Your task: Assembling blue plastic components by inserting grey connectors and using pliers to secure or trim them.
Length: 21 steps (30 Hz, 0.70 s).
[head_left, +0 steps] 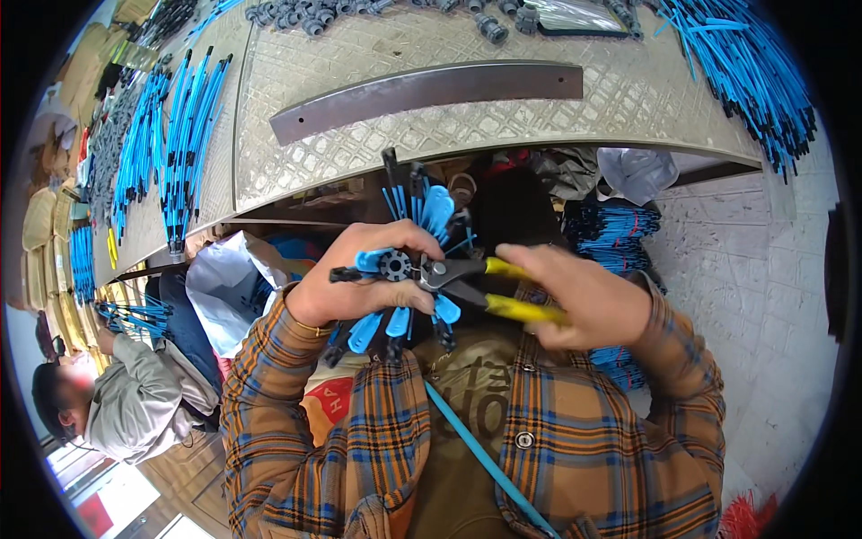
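A round black hub (395, 264) with blue and black arms spreading out from it sits in front of my chest. My left hand (337, 274) is closed around it, thumb and fingers pinching near its centre. In my right hand (593, 301) is a pair of pliers with yellow handles (525, 310). Its jaws (435, 272) meet the hub's right side between my left thumb and fingers; what exactly they grip is hidden. The right hand is slightly blurred, its fingers round the handles. Several blue paddle-shaped ends (364, 332) stick out below the hub.
The patterned table (646, 103) ahead carries a flat metal bar (431, 94), grey fittings (296, 16) and blue rods with black ends (750, 76). More rods (189, 135) lie left. Tied bundles (615, 229) are under the table. A white bag (229, 283) and another person (144, 395) are left.
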Each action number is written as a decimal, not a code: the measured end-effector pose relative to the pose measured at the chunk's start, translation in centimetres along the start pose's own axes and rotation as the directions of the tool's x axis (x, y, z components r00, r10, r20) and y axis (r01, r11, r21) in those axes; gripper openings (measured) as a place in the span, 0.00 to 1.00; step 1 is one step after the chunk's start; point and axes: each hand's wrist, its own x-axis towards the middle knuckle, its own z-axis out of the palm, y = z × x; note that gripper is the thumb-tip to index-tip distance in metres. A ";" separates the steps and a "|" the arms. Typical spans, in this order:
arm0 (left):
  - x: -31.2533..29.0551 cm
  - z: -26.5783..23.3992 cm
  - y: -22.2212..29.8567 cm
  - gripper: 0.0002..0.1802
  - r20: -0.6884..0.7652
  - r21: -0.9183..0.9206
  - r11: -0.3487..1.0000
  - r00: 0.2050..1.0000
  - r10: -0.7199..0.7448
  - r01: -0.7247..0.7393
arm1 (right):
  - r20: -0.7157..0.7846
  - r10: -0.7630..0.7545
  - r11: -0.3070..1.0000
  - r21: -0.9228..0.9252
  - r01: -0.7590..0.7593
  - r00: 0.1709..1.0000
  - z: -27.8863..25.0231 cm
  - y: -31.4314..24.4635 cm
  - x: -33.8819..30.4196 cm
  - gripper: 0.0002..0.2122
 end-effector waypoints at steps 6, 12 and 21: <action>0.8 -0.4 -0.3 0.25 0.088 0.043 0.996 0.993 0.075 -0.079 | 0.219 0.114 0.782 0.582 -0.223 0.969 0.7 1.9 0.3 0.23; 0.6 -0.1 -0.5 0.22 0.023 -0.051 0.998 0.999 0.026 -0.025 | -0.065 -0.076 0.993 -0.096 0.070 0.995 0.2 -0.2 0.0 0.27; 0.8 0.0 -0.7 0.28 0.153 0.005 0.994 0.983 0.103 -0.105 | 0.357 -0.020 0.687 0.683 -0.247 0.934 0.0 5.2 1.4 0.12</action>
